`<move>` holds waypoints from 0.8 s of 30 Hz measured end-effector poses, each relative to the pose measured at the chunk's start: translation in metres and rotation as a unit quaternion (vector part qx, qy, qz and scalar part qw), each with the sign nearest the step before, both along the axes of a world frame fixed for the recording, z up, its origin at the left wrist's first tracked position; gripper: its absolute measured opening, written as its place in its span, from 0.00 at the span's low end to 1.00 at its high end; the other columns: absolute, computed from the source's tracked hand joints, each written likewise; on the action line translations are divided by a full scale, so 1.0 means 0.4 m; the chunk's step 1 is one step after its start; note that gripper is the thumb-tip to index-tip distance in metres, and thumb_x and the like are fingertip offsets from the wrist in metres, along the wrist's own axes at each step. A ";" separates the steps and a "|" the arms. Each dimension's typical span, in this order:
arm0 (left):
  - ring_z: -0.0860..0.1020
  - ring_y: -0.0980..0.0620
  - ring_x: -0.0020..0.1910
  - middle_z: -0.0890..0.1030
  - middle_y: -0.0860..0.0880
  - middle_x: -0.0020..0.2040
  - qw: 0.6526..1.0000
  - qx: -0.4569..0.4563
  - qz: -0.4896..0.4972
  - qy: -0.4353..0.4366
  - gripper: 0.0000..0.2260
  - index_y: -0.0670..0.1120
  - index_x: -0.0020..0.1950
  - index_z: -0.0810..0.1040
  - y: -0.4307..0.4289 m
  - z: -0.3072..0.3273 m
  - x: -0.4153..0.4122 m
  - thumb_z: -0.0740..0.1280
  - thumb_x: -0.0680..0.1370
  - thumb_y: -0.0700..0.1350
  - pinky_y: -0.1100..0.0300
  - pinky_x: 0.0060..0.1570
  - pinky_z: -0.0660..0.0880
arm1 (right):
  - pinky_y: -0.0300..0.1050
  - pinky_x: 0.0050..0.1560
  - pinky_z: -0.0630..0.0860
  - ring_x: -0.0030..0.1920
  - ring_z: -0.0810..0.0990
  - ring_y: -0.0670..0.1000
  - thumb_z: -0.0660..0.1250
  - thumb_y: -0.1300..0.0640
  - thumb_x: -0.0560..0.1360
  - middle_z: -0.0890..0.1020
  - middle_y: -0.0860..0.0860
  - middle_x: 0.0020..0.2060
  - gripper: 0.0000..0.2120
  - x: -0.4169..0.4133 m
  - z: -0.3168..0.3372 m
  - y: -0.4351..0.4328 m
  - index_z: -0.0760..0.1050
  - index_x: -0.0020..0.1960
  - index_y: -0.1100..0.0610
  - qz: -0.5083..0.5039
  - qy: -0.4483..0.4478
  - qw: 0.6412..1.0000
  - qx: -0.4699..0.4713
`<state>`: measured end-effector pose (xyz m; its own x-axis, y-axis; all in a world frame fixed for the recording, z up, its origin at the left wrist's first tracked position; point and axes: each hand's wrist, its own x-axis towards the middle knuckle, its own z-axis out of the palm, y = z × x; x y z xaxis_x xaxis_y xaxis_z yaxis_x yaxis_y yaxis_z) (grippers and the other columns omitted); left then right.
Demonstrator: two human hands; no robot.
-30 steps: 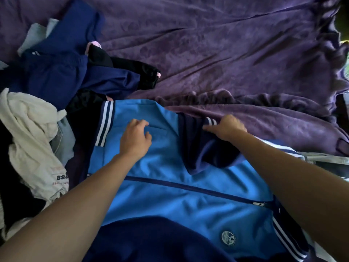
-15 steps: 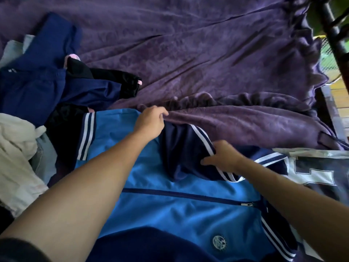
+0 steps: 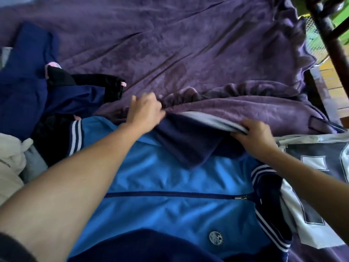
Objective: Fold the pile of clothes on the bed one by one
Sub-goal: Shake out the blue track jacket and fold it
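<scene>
Left hand (image 3: pixel 146 111) gripped the sleeve (image 3: pixel 185 142) at its 10 o'clock end — right hand (image 3: pixel 254 138) gripped at 3 o'clock — atop the jacket (image 3: pixel 170 214).

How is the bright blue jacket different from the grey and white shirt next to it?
The blue jacket has a zip; the grey and white shirt has big white block shapes. The left hand and right hand grip the jacket's navy sleeve; neither holds the shirt. Both lie spread out on the bed.
</scene>
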<state>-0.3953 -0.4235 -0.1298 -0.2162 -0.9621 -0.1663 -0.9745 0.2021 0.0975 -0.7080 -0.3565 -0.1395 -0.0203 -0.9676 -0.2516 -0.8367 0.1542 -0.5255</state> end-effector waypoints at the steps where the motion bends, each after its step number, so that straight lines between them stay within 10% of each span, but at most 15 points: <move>1: 0.75 0.38 0.50 0.78 0.40 0.49 0.998 -0.054 0.017 0.023 0.11 0.40 0.39 0.80 -0.032 0.039 0.023 0.63 0.74 0.45 0.46 0.49 0.69 | 0.45 0.41 0.67 0.43 0.80 0.60 0.72 0.58 0.71 0.82 0.58 0.37 0.04 0.001 0.016 -0.030 0.79 0.43 0.57 -0.029 -0.004 0.999 -0.036; 5: 0.78 0.38 0.42 0.80 0.40 0.45 0.976 -0.119 0.087 0.163 0.06 0.43 0.30 0.70 -0.126 0.177 0.139 0.61 0.68 0.36 0.48 0.40 0.75 | 0.44 0.48 0.72 0.48 0.81 0.56 0.70 0.58 0.71 0.85 0.55 0.45 0.09 0.046 0.100 -0.126 0.81 0.51 0.54 -0.053 -0.048 0.989 -0.126; 10: 0.79 0.42 0.49 0.82 0.45 0.48 0.984 -0.007 0.095 0.151 0.10 0.46 0.52 0.78 -0.030 0.129 0.165 0.68 0.71 0.40 0.52 0.48 0.75 | 0.42 0.54 0.76 0.49 0.83 0.48 0.72 0.64 0.69 0.85 0.46 0.46 0.13 0.109 0.140 -0.077 0.84 0.50 0.51 0.152 -0.096 0.982 -0.061; 16: 0.71 0.43 0.65 0.72 0.47 0.67 0.992 0.111 0.017 0.065 0.20 0.54 0.70 0.69 0.085 -0.045 0.023 0.62 0.78 0.45 0.49 0.63 0.68 | 0.47 0.50 0.74 0.55 0.79 0.51 0.65 0.53 0.72 0.80 0.44 0.51 0.18 0.075 -0.007 0.179 0.76 0.60 0.39 0.418 0.124 0.893 0.116; 20: 0.64 0.45 0.70 0.68 0.48 0.71 0.980 0.195 -0.041 -0.028 0.33 0.57 0.75 0.59 0.100 -0.101 -0.022 0.67 0.73 0.45 0.43 0.67 0.60 | 0.49 0.50 0.73 0.56 0.79 0.54 0.64 0.55 0.71 0.80 0.45 0.55 0.26 0.027 -0.059 0.241 0.68 0.67 0.40 0.352 0.124 0.919 0.132; 24: 0.75 0.42 0.59 0.78 0.45 0.57 0.954 0.283 -0.050 -0.082 0.11 0.54 0.51 0.74 0.124 -0.104 -0.014 0.65 0.71 0.42 0.49 0.58 0.68 | 0.51 0.45 0.74 0.51 0.81 0.62 0.71 0.54 0.69 0.84 0.56 0.48 0.22 -0.019 -0.065 0.208 0.73 0.62 0.49 0.164 0.096 0.975 0.114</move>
<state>-0.4008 -0.3740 -0.1714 -0.2280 -0.6841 -0.6929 -0.9647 0.2551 0.0655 -0.7154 -0.2733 -0.1655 0.2127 -0.8490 -0.4838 -0.9401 -0.0428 -0.3382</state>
